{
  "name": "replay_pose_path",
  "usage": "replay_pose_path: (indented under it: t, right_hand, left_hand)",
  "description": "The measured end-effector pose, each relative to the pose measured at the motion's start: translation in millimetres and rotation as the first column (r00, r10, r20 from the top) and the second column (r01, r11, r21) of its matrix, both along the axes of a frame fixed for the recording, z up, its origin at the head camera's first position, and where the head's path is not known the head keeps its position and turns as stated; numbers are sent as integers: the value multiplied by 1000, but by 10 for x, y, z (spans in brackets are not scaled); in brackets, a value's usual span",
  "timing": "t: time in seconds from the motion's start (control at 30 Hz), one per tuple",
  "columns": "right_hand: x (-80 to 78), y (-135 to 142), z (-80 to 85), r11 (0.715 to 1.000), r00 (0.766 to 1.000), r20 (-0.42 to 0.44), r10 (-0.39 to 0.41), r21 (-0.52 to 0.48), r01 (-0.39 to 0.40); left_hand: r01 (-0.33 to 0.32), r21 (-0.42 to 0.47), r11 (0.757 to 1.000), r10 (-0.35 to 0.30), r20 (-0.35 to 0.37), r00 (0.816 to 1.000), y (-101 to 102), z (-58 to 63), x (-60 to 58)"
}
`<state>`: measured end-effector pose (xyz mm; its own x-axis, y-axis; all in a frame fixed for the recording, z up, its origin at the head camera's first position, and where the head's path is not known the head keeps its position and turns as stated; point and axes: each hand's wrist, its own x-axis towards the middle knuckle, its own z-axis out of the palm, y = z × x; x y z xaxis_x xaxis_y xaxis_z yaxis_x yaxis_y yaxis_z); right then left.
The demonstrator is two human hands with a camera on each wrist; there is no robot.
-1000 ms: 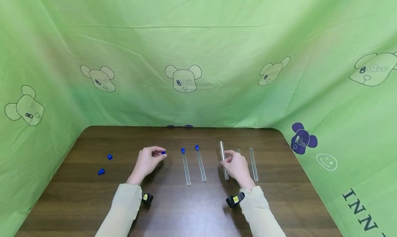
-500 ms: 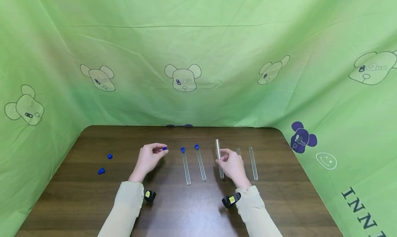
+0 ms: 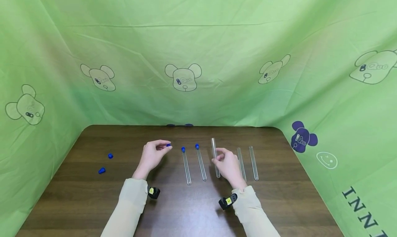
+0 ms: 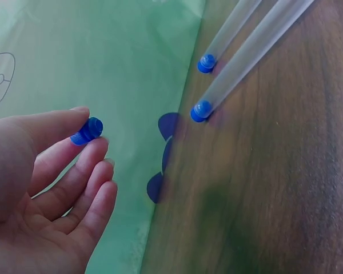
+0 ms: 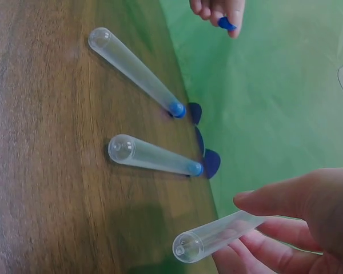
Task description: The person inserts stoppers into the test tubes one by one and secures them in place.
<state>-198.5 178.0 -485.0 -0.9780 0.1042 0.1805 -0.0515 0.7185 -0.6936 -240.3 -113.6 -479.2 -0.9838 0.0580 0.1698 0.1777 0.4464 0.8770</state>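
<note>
Between thumb and forefinger, my left hand pinches a small blue cap with a ribbed end. My right hand grips a clear, uncapped test tube by its middle, its open end pointing away from me; the rounded bottom faces the right wrist camera. Two test tubes with blue caps, a left one and a right one, lie side by side between the hands. The left hand is just left of these tubes, with its cap near the level of their capped ends.
Right of the right hand lie two uncapped test tubes, one close by and one farther out. Two loose blue caps, a far one and a nearer one, sit on the table's left side. A green curtain borders the brown table.
My right hand has carried the uncapped tube leftward. The left hand, still pinching its cap, has moved right and slightly away from me, so the two hands are closer together.
</note>
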Motion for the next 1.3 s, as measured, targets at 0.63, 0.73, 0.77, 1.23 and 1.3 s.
replay_pose_path:
  t: [0.63,0.73,0.77,1.23,1.3]
  right_hand:
    - [-1,-156,-27,998,1000,-22,21,-56,-22]
    - [11,-182,-10,998,999,-21,24,-61,-25]
    - [16,-190,-5,998,999,-18,27,-63,-28]
    - [68,-281,9,994,997,-28,69,-82,-71]
    - [73,-292,-2,993,996,-34,80,-85,-83]
  left_hand:
    - [48,4,999,-48,-55,997,142,78,-23]
    - [53,11,999,-52,-60,997,162,84,-33]
    - [55,15,998,-53,-62,997,169,89,-36]
    - [59,68,996,-52,-90,995,247,162,-80]
    - [53,74,996,-47,-92,995,255,159,-78]
